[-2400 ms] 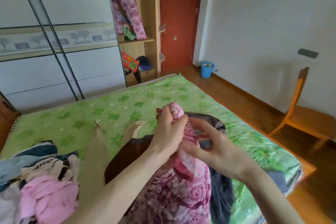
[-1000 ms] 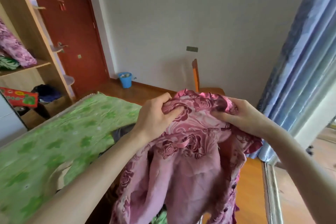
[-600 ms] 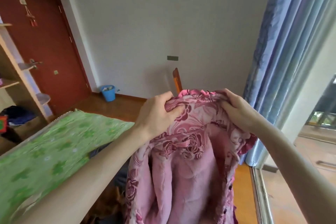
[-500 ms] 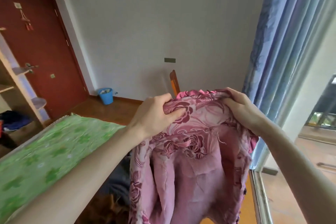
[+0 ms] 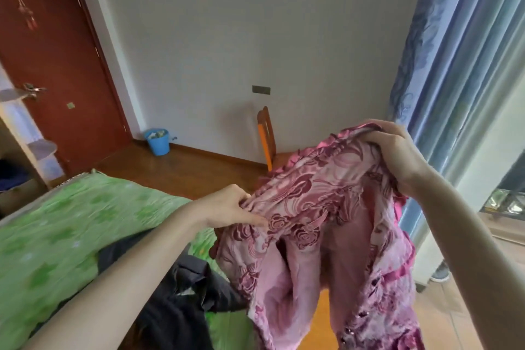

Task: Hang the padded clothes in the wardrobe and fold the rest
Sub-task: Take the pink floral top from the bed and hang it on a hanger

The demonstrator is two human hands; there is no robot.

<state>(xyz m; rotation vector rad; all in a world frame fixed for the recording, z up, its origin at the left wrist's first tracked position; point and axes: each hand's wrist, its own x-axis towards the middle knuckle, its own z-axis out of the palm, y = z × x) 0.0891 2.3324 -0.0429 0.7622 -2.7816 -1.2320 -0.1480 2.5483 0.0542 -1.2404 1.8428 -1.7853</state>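
A pink padded jacket with a dark rose pattern (image 5: 321,224) hangs in the air over the bed's right edge, its plain pink lining facing me. My left hand (image 5: 230,207) pinches the collar's left end, low down. My right hand (image 5: 395,150) grips the collar's right end, higher up near the curtain. The jacket's lower part runs out of the frame at the bottom. A dark garment (image 5: 181,298) lies crumpled on the bed under my left forearm.
The bed with a green leaf-print cover (image 5: 56,236) fills the lower left. A wooden chair (image 5: 265,136) stands at the far wall, a blue bucket (image 5: 157,141) next to the red door (image 5: 56,65). Blue curtains (image 5: 454,65) hang at the right. Open shelves (image 5: 25,150) sit at the left edge.
My hands have moved apart along the collar: the left one dropped lower and leftward, the right one rose toward the curtain, tilting and stretching the jacket. Earlier I lifted it off the bed.
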